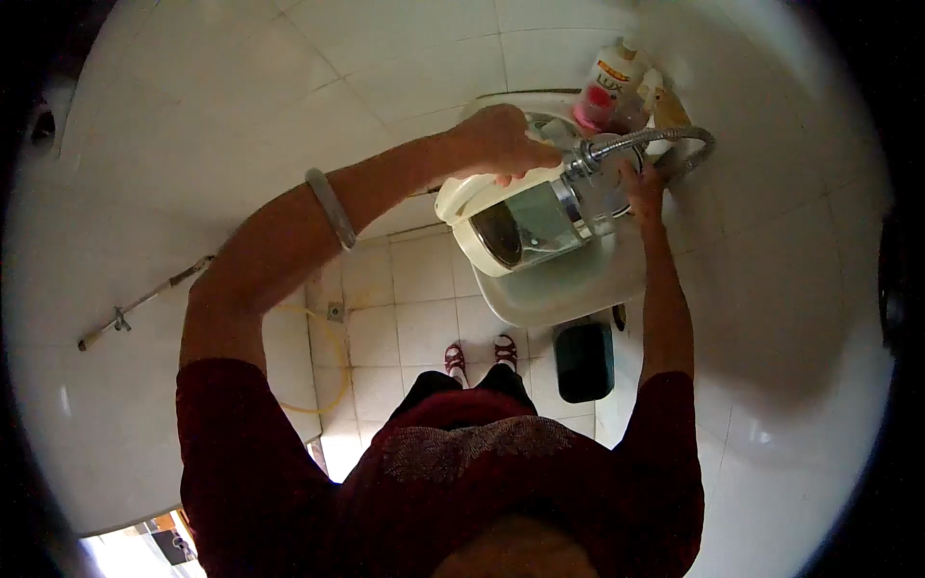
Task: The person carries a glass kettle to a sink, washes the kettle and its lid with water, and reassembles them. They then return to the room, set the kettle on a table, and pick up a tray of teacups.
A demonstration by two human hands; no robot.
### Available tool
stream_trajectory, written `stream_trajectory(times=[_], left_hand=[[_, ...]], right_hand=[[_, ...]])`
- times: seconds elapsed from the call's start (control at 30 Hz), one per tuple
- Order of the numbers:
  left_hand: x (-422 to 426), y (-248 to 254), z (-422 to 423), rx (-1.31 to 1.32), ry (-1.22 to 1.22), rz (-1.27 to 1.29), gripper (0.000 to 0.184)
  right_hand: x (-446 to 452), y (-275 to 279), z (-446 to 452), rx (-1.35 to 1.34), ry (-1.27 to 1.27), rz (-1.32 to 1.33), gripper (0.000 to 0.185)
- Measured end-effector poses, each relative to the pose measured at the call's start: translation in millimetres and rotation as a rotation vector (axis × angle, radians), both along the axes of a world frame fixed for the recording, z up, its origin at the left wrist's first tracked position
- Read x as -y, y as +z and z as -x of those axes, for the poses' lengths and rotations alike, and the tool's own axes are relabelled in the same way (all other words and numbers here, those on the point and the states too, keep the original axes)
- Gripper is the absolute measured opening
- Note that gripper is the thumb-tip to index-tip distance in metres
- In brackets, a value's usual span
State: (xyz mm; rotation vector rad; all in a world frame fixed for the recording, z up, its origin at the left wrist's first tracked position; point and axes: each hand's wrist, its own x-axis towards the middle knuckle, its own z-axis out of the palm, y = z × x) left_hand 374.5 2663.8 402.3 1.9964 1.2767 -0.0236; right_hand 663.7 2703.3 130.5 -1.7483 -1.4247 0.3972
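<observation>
A glass electric kettle (544, 223) with a cream base and a chrome band lies tilted on its side over the white washbasin (540, 306). My left hand (496, 144) is closed around its cream handle. My right hand (644, 188) is at the kettle's mouth end, beside the metal faucet (581, 162) and under its flexible metal hose (689, 133). The fingers there are bent, and what they grip is partly hidden. The kettle's mouth is hard to make out against the shiny parts around it.
A pink and white LUX pump bottle (607, 89) and a yellowish bottle (670, 111) stand at the basin's back right corner. A dark bin (584, 362) sits on the tiled floor (421, 270) below. Along the left wall are a metal rod (145, 301) and a yellow hose (344, 361).
</observation>
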Motion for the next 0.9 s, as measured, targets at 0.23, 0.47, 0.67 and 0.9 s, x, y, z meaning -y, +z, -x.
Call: stream_trajectory(times=[0.23,0.47,0.67,0.9], left_hand=[[-7.5,-0.1,3.4,0.071,0.063,0.037,0.039],[-16.5,-11.6,6.5,0.105,0.000,0.092,0.036],[-17.4,-13.9,9.1,0.115,0.013,0.111,0.033],[-10.9,-10.8,14.0,0.157,0.018,0.134,0.032]], right_hand=[[-11.1,19.7,20.4,0.086,0.020,0.116,0.045],[-18.9,-2.1,9.5,0.187,0.140,0.047,0.041],[-14.5,11.8,10.1,0.295,0.197,0.028,0.033],[-11.5,21.6,10.3,0.371,0.221,-0.016,0.040]])
